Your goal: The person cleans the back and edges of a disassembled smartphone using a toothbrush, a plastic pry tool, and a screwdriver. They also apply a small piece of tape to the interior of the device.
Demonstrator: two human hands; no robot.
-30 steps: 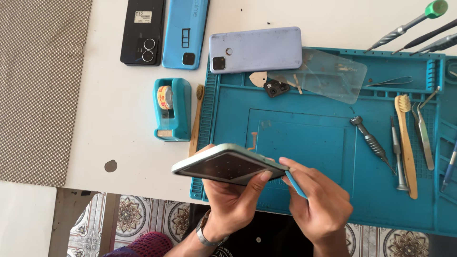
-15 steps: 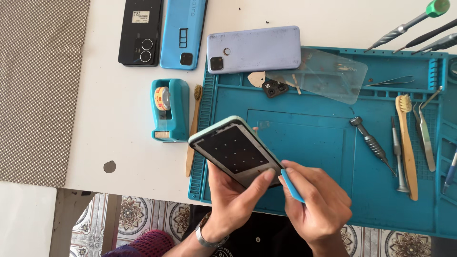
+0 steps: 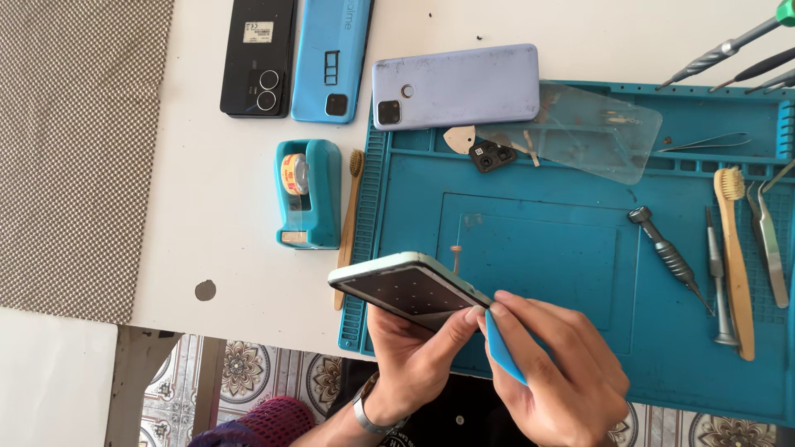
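Lower centre: left hand (image 3: 414, 364) grips the tilted phone (image 3: 406, 285); right hand (image 3: 555, 372) pinches a blue pry pick (image 3: 503, 348), apparently at the phone's edge.

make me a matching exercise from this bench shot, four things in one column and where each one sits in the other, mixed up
Things:
1. phone with green rim
2. blue pry pick
3. tape dispenser
4. lilac phone

Places:
A. on the white table, just left of the blue mat
B. pinched in the right hand
C. face down across the mat's top left corner
D. held up in the left hand

Pairs: 1-D, 2-B, 3-A, 4-C
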